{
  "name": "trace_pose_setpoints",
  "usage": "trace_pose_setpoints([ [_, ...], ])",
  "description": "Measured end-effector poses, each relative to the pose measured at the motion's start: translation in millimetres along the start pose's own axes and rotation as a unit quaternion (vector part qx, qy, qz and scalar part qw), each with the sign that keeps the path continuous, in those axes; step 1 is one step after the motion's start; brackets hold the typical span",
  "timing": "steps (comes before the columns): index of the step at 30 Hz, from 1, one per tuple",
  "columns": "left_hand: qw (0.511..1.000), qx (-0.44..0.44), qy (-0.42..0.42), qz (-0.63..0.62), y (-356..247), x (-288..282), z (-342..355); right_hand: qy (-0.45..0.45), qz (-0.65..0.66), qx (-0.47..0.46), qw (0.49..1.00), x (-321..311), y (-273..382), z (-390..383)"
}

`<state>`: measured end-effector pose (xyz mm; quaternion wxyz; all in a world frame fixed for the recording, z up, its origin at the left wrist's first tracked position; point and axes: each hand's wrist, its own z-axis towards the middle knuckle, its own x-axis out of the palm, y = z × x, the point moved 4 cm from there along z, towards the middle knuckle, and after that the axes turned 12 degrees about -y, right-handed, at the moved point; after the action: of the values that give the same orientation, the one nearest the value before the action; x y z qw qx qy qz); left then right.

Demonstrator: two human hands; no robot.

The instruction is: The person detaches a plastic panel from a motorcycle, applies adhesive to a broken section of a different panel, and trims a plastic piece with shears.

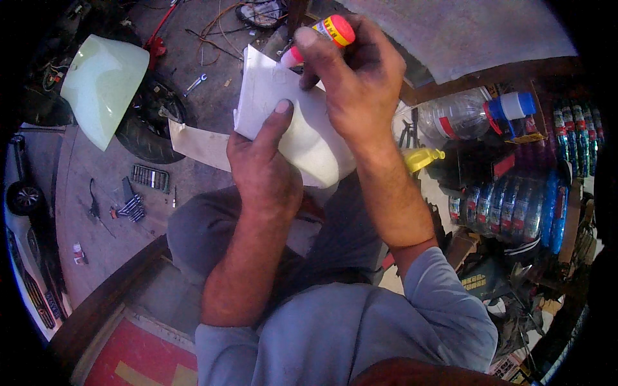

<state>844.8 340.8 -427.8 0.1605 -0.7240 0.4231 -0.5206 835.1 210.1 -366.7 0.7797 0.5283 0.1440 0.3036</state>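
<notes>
My left hand (264, 161) grips a white curved plastic panel (267, 83) at its lower left edge, thumb on top and fingers hidden beneath. The panel is held tilted above my lap. Pinched between the thumb and fingers of my right hand (360, 83) is a small glue bottle (336, 29) with a red base and a yellow label. Its pale pink tip (291, 58) points down and left, close over the panel's upper edge. Whether tip and panel touch, I cannot tell.
Left, a pale green panel (106, 90) stands by a tyre (154, 122). A socket set (150, 178) and hex keys (132, 209) lie on the floor, with a wrench (194, 85) farther off. At right are a clear plastic jug (454, 116), a yellow bottle (421, 158) and wrapped bottles (505, 209).
</notes>
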Motion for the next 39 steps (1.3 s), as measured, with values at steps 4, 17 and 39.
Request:
trace_pose_setpoints([
  [4,1.0,-0.011,-0.005,0.002,-1.4,1.7,-0.8,0.005,0.007,0.003,1.0,1.7,-9.3,-0.9],
  [17,1.0,-0.017,-0.018,0.019,0.4,1.4,-0.4,-0.004,0.034,0.033,0.999,1.3,-8.6,2.2],
  [39,0.999,-0.006,0.024,0.044,0.2,4.6,-4.3,-0.114,0.285,0.267,0.913,-98.4,-45.7,-23.1],
])
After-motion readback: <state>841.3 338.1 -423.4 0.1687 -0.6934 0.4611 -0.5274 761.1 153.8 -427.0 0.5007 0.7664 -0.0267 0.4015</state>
